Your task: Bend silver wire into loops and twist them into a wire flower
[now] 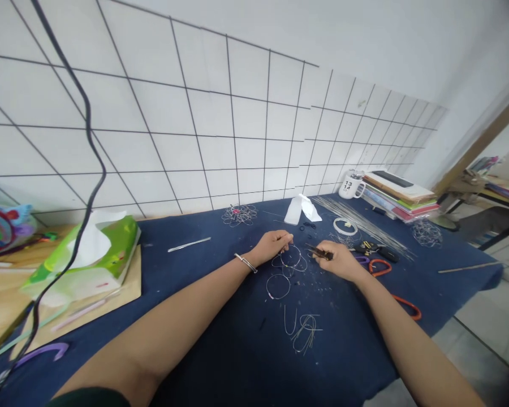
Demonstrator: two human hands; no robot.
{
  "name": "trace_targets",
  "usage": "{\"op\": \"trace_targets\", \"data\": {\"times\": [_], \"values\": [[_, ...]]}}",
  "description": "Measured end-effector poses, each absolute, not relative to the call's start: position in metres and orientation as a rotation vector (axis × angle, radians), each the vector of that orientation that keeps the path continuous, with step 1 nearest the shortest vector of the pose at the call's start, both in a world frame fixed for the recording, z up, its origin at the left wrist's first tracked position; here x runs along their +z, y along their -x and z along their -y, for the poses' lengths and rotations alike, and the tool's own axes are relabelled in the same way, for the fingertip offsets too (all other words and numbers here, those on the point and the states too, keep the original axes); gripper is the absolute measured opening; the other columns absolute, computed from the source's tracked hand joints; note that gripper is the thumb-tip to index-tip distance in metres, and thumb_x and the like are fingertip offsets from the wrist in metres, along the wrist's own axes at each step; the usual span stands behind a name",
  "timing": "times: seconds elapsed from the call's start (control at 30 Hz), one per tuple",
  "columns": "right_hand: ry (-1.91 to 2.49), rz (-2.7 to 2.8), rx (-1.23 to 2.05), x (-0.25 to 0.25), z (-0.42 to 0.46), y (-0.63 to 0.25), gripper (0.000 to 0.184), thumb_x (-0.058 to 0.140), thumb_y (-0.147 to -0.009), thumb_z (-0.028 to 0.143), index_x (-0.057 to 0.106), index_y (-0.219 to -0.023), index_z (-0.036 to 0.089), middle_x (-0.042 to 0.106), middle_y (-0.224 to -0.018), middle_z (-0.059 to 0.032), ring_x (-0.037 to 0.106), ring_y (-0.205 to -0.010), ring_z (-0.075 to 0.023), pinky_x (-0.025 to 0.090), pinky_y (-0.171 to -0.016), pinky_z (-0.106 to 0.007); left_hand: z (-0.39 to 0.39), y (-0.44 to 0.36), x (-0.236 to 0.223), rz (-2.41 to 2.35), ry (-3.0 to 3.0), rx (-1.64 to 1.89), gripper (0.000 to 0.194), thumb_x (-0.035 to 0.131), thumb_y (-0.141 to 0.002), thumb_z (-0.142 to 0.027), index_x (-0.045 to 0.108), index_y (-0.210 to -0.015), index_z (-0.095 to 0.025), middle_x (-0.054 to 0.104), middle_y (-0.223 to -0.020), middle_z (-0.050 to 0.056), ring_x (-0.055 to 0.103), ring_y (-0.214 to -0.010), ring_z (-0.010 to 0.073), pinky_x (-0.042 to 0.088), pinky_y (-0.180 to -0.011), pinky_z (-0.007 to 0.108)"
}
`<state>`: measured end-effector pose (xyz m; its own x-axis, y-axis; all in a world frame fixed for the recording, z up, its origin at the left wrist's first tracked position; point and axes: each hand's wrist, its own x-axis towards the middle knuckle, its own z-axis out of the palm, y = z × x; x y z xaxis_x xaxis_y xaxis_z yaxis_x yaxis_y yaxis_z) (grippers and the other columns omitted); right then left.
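Observation:
My left hand (275,245), with a silver bangle at its wrist, pinches a thin wire ring (300,255) between thumb and fingers. That ring joins other wire loops, and a few tiny coloured beads sit along them. One more wire ring (289,287) lies nearer to me, with a pink bit on its lower edge. Just right of the loops, my right hand (338,261) is closed around dark pliers (323,254), whose jaws point left towards my left hand. Whether the jaws touch the wire I cannot make out. Below lie bent wire pieces (307,333).
Long straight wires (367,226) lie behind my right hand, near a white ring spool (345,226) and red-handled scissors (380,267). A mug (351,185) and stacked books (401,195) stand back right. A tangled wire bundle (240,214) sits near the wall; a green tissue pack (123,243) is left.

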<state>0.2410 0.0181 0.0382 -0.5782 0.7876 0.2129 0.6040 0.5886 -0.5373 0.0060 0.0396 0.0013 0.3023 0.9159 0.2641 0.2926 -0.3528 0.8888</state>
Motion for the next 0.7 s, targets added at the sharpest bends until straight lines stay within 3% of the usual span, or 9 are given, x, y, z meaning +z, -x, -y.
{"op": "trace_targets", "data": {"times": [0.7], "values": [[1.179, 2.366, 0.585, 0.0292, -0.0209, -0.2411, 0.014, 0.05, -0.071, 0.02, 0.06, -0.08, 0.018, 0.058, -0.073, 0.0018, 0.05, -0.066, -0.011, 0.035, -0.06, -0.022, -0.0333, -0.0125, -0.0005, -0.981, -1.879, 0.962, 0.035, 0.041, -0.083, -0.045, 0.059, -0.075, -0.016, 0.061, -0.069, 0.003, 0.055, -0.062, 0.0117, 0.044, -0.059, 0.022]]}}
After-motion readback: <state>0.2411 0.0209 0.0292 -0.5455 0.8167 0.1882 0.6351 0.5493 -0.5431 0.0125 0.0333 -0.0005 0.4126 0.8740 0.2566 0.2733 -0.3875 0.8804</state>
